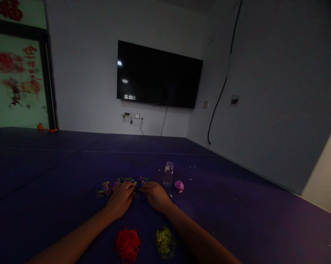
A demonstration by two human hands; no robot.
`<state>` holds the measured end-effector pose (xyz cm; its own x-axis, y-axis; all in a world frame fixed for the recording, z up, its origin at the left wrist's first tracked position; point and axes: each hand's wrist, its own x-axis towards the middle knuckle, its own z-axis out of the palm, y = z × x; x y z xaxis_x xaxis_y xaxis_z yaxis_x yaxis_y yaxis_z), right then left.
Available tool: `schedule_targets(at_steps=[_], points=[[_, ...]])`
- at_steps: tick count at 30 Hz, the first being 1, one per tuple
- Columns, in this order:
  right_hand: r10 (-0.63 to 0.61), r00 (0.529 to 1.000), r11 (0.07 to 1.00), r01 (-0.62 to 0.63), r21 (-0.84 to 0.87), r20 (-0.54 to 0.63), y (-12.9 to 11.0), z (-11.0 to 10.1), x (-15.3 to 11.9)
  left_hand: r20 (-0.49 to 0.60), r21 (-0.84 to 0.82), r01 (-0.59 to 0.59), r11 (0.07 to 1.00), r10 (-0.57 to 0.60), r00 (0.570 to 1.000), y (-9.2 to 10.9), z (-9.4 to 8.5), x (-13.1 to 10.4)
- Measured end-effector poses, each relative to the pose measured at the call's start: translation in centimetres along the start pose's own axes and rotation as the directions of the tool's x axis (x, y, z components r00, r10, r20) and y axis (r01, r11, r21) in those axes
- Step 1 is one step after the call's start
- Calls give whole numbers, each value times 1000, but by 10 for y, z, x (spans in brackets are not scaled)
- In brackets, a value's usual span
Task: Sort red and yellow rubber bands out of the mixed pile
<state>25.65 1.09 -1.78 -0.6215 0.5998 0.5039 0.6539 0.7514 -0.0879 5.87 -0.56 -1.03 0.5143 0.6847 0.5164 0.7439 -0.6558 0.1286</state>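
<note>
A loose heap of mixed-colour rubber bands (106,189) lies on the dark purple surface in front of me. My left hand (122,196) rests on the heap, its fingers bent down and together among the bands. From the other side my right hand (156,195) reaches in, thumb and fingertips pinched at the heap's right end. The fingertips of both hands are partly hidden and dim. Closer to me, between my forearms, sit a pile of red rubber bands (127,244) and a smaller pile of yellow-green rubber bands (165,242).
Just beyond my right hand stands a clear plastic bottle (168,175), with a pink cup-shaped piece (179,186) beside it. Small white scraps dot the purple surface (226,216). A television (158,75) hangs on the far wall, and a black cable (222,90) runs down the right wall.
</note>
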Motion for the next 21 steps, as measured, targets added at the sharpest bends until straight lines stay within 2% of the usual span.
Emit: schedule_targets(at_steps=[7, 15, 21], points=[[46, 999, 999, -46, -29, -4, -1, 0, 1, -30, -39, -17, 999, 16, 999, 0, 0, 0], [79, 992, 993, -86, -76, -95, -11, -6, 1, -6, -76, -72, 995, 72, 997, 1, -1, 0], [9, 992, 996, -20, -83, -126, -15, -8, 0, 10, -94, -120, 988, 122, 993, 2, -3, 1]])
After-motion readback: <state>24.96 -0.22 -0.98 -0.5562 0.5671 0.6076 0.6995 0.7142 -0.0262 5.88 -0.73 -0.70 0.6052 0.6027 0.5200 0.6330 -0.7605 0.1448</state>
